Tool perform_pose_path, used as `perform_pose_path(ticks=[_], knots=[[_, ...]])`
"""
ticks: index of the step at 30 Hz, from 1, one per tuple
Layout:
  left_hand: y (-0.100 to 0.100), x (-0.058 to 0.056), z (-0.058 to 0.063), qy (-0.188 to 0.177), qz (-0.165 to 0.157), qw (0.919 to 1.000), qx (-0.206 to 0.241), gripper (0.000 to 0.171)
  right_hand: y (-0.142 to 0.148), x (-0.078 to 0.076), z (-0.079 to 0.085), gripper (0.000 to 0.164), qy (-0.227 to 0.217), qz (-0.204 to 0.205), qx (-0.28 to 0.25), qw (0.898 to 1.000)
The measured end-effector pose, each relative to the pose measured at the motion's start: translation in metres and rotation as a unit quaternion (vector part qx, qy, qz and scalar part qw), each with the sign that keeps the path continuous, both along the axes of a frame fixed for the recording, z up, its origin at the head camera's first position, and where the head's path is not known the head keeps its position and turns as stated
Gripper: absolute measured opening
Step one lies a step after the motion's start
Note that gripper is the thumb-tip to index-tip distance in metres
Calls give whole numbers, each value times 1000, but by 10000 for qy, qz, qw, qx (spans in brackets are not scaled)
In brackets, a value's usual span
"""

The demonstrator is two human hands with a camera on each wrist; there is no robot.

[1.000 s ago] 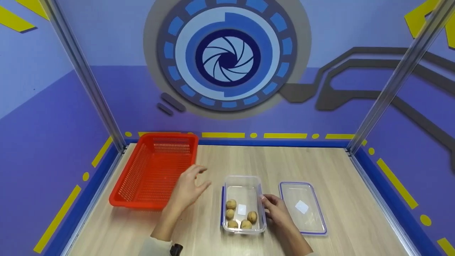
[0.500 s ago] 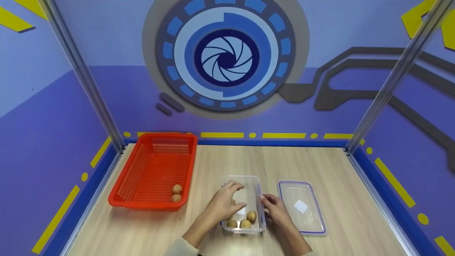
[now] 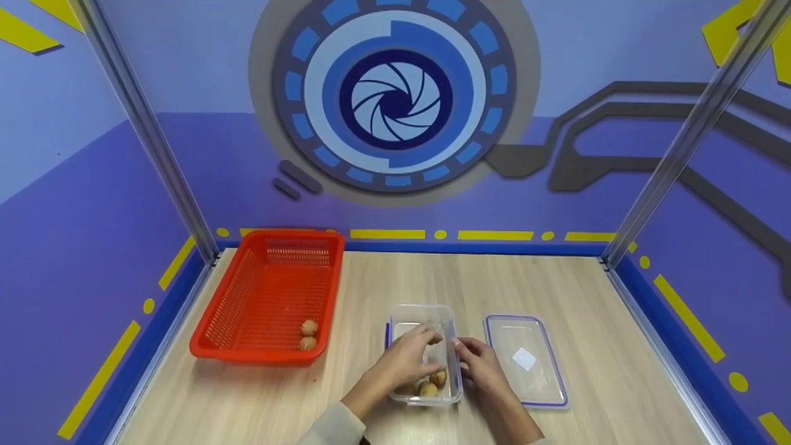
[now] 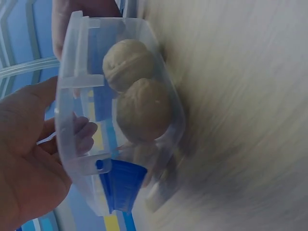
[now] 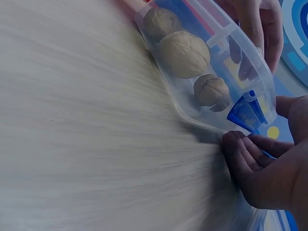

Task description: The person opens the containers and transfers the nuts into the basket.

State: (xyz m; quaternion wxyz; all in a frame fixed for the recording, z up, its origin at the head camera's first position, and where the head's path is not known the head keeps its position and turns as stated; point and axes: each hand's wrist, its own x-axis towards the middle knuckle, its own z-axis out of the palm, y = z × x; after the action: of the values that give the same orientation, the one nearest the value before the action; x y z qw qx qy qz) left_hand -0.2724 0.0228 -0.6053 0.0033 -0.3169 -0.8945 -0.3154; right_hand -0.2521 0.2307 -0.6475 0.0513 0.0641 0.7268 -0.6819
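My left hand (image 3: 405, 360) reaches down into a clear plastic box (image 3: 432, 402), its thumb and fingers spread apart over the walnuts (image 3: 427, 389). In the left wrist view its fingers show inside the box, with nothing seen between them, and two walnuts (image 4: 144, 110) lie by the near wall. My right hand (image 3: 485, 369) pinches the box's right side, thumb at the rim and fingers outside. Through the wall, the right wrist view shows several walnuts (image 5: 185, 54) on the box floor and a blue clip (image 5: 248, 113). My left hand hides part of the box's contents.
A red perforated basket (image 3: 272, 296) stands at the left, with two walnuts (image 3: 308, 328) near its front right corner. Flat on the wooden table (image 3: 395, 275), right of the box, lies a clear lid (image 3: 537, 337) with a purple-blue edge. Patterned panels (image 3: 395, 216) enclose the table.
My left hand has moved right from the basket's edge into the box, leaving two walnuts in view in the basket. My right hand stays at the box's side.
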Motion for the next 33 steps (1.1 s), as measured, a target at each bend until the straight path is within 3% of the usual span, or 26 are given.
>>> perform_pose_path(ticks=[10,16,23,33], knots=[[2,5,-19,-28,94,9999,-75,43,-1,2,-9,50,-188,-44,-42,9998],[5,5,-20,74,124,9992,-379,45,1,3,-6,52,-205,-109,-34,9997],[5,1,-16,-120,160,9983,-550,48,0,0,-1,53,-135,-62,20,9999],[6,2,-18,-63,103,9951,-979,43,0,-3,-7,49,-128,-98,32,9999]])
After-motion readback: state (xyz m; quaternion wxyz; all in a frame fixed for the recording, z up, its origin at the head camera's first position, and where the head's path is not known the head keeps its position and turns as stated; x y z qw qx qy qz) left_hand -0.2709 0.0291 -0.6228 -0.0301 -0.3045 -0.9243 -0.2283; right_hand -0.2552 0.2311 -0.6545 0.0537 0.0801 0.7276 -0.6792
